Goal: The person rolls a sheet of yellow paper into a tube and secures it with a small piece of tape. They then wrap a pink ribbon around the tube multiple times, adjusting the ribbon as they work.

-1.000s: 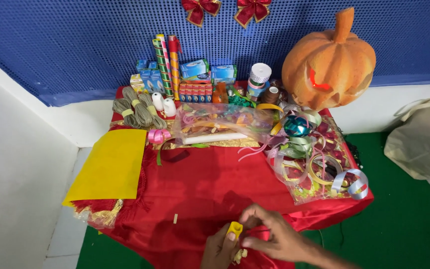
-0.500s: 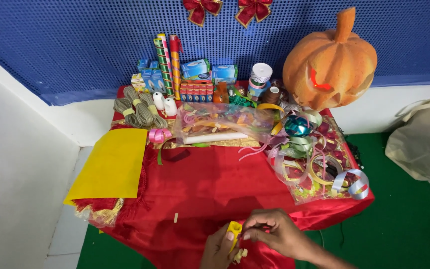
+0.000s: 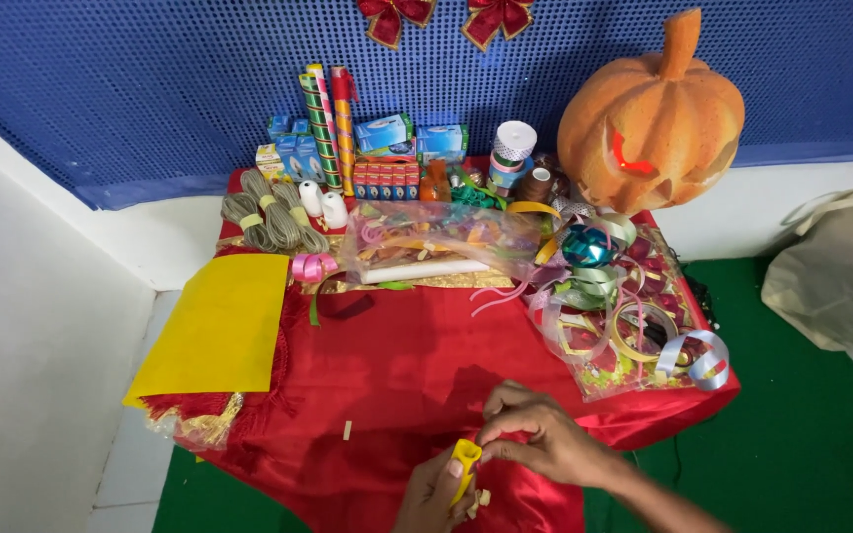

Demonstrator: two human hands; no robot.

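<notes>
1. The left hand (image 3: 433, 496) sits at the bottom edge of the view, its fingers curled around a small bright yellow plastic piece (image 3: 465, 462) that stands up out of the fist. It looks like a short handle or a folded strip, but it is too small to tell which.
2. The right hand (image 3: 537, 437) comes in from the right, with its fingertips pinched together at the top of the yellow piece, touching it. Both hands are therefore closed on the same thing.
3. The yellow piece is above the near edge of the red satin tablecloth (image 3: 417, 365), well apart from the goods at the back.
4. Judging by its size and by how easily two fingers hold it, it is light and fairly stiff. Its smooth surface may be slippery, so a grip low on the body with a fingertip pinch at the top seems the sound hold.
5. A few small pale bits (image 3: 477, 500) show just below the left hand, and one more (image 3: 347, 430) lies on the cloth to the left.
6. Further off lie a flat yellow felt sheet (image 3: 217, 326), a heap of shiny curled ribbons (image 3: 624, 316), and a large orange carved pumpkin (image 3: 652, 114).
</notes>
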